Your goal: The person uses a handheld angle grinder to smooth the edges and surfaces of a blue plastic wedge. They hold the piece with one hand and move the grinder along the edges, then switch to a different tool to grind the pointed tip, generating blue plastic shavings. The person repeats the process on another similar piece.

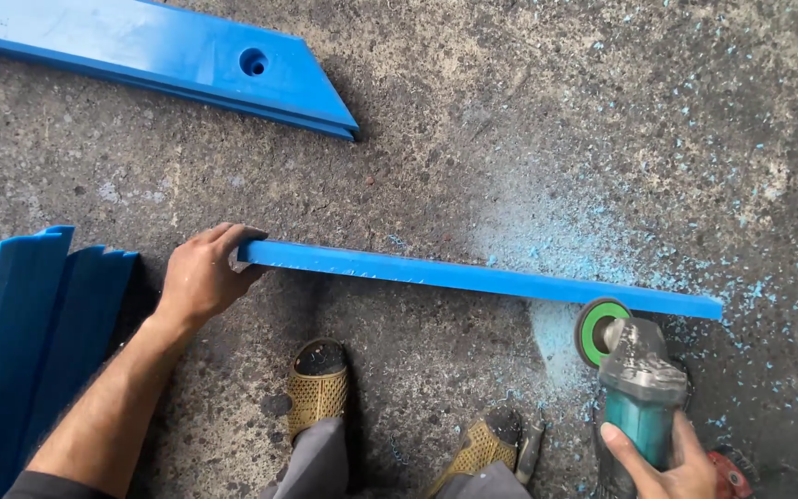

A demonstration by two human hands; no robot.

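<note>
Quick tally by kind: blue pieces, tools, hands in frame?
Blue plastic pieces: 3 — long blue strip on edge, flat blue plate with a hole, stacked blue panels
Teal angle grinder with green disc: 1
Hands: 2 — left hand on the strip's end, right hand gripping the grinder
Total: 6

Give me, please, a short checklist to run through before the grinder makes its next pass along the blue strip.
1. Left hand steadies the end of the blue strip: ok.
2. Right hand grips the angle grinder: ok.
3. Grinding disc sits at the strip's edge: ok.
4. Sandalled feet far enough from the disc: cannot tell.
5. Disc spinning: cannot tell.
6. Concrete floor free of blue shavings: not ok.
</note>
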